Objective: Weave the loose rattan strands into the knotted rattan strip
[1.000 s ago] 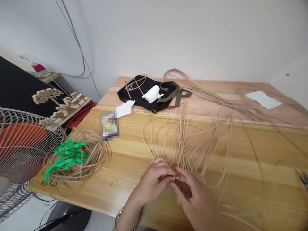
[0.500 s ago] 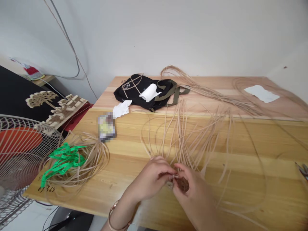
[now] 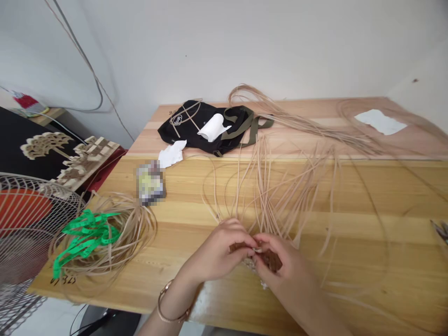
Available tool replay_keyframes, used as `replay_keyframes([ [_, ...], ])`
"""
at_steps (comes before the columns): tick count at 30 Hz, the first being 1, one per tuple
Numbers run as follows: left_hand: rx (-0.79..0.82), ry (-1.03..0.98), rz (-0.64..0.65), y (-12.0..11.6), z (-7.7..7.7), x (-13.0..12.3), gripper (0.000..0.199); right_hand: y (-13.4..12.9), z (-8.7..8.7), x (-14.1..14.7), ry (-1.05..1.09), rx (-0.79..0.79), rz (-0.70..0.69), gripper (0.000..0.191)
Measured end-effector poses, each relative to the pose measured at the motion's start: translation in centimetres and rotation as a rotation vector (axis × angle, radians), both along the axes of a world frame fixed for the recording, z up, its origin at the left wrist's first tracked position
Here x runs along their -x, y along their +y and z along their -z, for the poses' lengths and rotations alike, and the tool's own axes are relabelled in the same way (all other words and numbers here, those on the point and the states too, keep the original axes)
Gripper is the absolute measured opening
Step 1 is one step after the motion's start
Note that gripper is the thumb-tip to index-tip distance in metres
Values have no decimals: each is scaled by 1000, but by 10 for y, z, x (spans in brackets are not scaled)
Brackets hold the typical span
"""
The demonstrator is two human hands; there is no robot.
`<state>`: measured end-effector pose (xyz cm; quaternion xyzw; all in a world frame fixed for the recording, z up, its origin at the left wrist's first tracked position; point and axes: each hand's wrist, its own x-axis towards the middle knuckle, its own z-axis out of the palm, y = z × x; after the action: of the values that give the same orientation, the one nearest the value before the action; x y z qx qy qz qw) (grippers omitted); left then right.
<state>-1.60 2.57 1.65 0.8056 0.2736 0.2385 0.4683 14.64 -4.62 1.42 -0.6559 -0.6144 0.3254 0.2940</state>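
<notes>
Both my hands meet over a small brown woven piece [image 3: 272, 259], which is mostly hidden beneath them. Long pale rattan strips [image 3: 263, 196] fan out from it, away from me across the table. My left hand [image 3: 227, 249], a bracelet [image 3: 161, 301] at its wrist, pinches a rattan strip between thumb and forefinger. Right beside it, the thumb and forefinger of my right hand [image 3: 280, 261] close on the same spot. The pinched bit is short and pale, and its end is hard to make out.
A coil of rattan with a green tape measure [image 3: 86, 233] lies on the table's left end, beside a wire-caged fan [image 3: 31, 233]. Farther back are a black bag [image 3: 189, 123], crumpled white paper [image 3: 172, 154] and a rattan bundle [image 3: 290, 116]. Dark-handled tool [image 3: 439, 229] at the right edge.
The view has shifted slightly, so the table's things sit a little higher and further left. My fingers stay together at the woven piece, with more of its lower edge showing.
</notes>
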Motion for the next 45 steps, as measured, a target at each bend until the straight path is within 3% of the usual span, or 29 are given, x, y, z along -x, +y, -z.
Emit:
replay_keyframes([
  [12,212,-86,-179,3,10,-5,7,-7,-1,-15,-200,-269,-96,16],
  [24,308,-108,-232,4,14,-13,8,-9,-3,-17,-276,-362,-113,18],
  [33,260,-101,-214,4,10,-12,9,-2,-3,-17,-261,-314,3,16],
  [45,168,-66,-201,3,7,-13,9,-1,1,-17,-296,-386,-32,19],
])
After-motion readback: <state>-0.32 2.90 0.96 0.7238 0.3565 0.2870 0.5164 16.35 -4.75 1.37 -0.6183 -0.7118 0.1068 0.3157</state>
